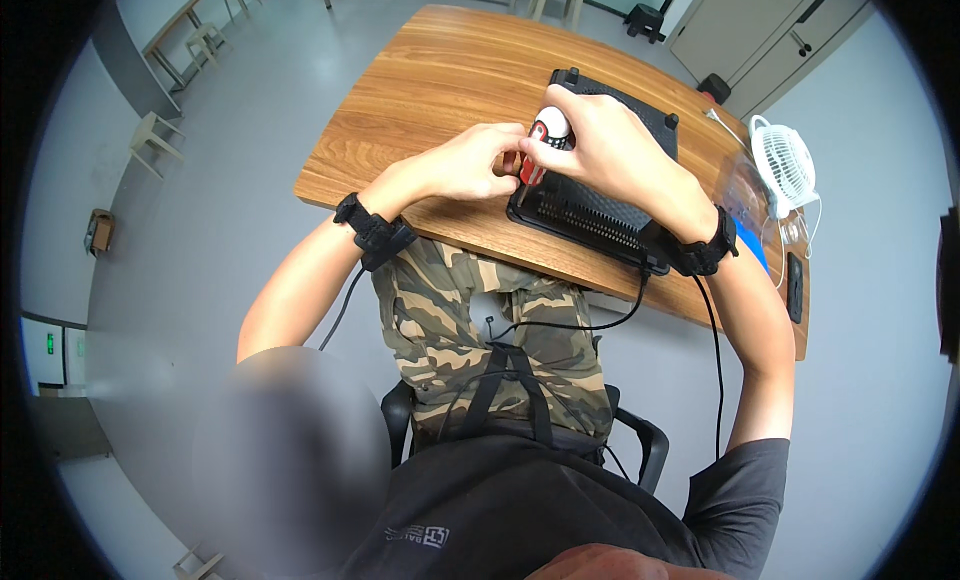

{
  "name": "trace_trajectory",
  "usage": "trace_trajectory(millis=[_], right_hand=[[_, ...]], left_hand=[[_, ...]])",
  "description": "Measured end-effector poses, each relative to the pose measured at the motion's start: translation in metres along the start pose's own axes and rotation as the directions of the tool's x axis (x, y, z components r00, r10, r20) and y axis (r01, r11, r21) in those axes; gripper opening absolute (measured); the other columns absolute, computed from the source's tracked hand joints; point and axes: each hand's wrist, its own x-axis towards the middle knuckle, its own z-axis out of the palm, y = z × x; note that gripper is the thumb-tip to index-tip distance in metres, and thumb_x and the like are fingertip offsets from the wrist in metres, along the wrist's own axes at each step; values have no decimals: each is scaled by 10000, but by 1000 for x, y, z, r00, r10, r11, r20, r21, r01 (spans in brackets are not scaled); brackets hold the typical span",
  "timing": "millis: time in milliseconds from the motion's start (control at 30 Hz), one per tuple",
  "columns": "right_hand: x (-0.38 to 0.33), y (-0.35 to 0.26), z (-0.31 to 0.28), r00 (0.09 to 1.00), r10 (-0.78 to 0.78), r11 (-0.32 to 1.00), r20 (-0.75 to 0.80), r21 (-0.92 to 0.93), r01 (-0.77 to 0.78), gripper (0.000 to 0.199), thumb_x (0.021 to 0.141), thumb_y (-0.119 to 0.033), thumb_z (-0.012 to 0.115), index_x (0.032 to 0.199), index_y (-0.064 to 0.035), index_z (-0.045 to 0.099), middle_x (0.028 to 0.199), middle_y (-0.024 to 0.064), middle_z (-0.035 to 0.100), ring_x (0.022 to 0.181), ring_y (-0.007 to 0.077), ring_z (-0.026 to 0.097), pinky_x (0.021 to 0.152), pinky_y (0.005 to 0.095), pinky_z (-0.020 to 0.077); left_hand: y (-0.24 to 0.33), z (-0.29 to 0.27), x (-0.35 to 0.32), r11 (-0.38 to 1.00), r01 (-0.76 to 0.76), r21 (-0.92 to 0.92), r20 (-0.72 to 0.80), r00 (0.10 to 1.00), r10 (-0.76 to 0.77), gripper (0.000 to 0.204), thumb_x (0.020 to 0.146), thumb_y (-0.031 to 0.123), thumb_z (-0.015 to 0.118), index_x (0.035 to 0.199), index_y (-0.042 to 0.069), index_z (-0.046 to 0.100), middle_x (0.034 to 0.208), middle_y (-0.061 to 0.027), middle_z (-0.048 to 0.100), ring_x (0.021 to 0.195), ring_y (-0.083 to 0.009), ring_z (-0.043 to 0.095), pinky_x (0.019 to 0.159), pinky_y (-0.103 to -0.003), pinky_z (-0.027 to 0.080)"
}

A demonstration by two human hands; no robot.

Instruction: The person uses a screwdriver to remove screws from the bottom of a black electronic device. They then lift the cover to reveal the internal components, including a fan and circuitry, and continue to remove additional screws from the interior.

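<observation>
Red, white and black handheld tool is gripped in the right hand, fingers closed round it. It's held over the left side of a black ribbed device, placed at the near edge of the wooden surface. Left hand is held by the tool's lower end, fingers narrowed; whether anything is pinched can't be told. White fan is stood at right.
</observation>
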Motion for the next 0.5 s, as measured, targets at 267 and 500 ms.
trace_trajectory(millis=[267,500], right_hand=[[1,5,0,1000,19,1000,22,23,-19,444,910,-422,719,987,4,620,833,235,717,821,421,714,717,477,574],[3,3,-2,999,-17,1000,33,10,17,441,904,-431,725,1008,-11,636,831,216,722,822,410,723,716,475,577]], left_hand=[[7,-1,3,1000,-12,22,-23,1000,13,233,884,165,748,1053,20,679,940,-59,682,796,-151,583,720,-313,483],[7,-3,3,1000,-15,13,-90,996,16,215,900,185,779,1014,14,714,919,-59,754,817,-133,656,732,-306,499]])
